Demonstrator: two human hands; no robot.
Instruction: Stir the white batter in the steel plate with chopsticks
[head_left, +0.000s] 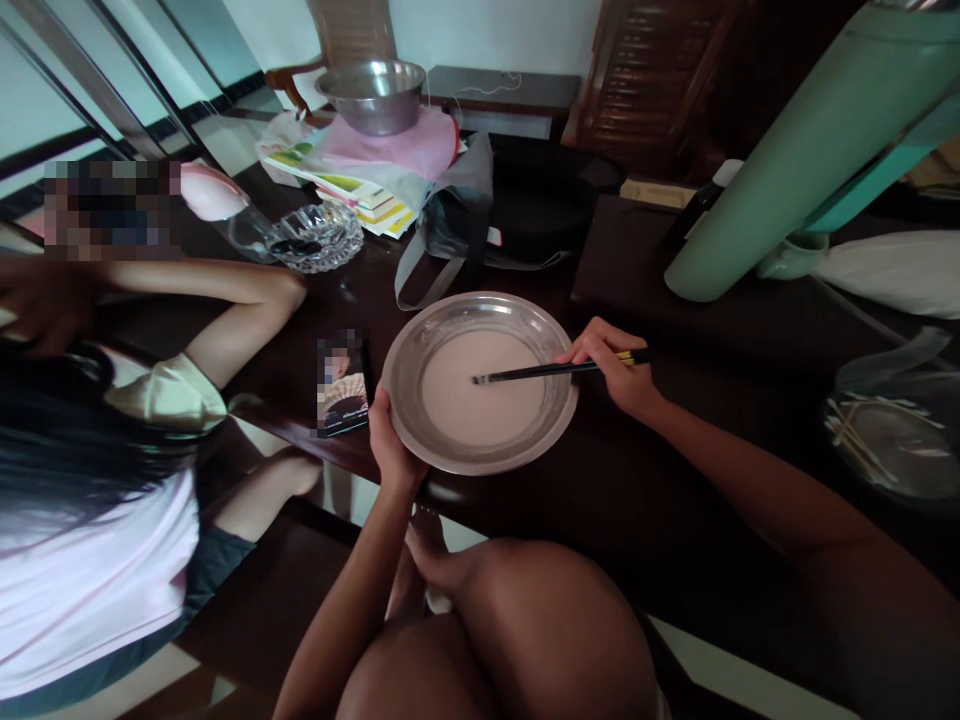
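A wide metal bowl [480, 459] stands at the edge of the dark table, with a milky, pale pinkish liquid [480, 415] in it. My left hand [394, 445] grips the bowl's near left rim, thumb on top and fingers underneath. In my right hand [611, 365] is a pair of black chopsticks [529, 371] with gold near the upper end. Their tips reach into the liquid near the middle of the bowl. My right fingers are closed around them, over the bowl's right rim.
A phone [343, 395] lies left of the bowl. Another person [97, 560] sits at the left, an arm on the table. Behind are a glass dish [322, 238], a second metal bowl [375, 95] on papers, and a black bag [532, 200]. A tall green bottle [795, 160] stands at right.
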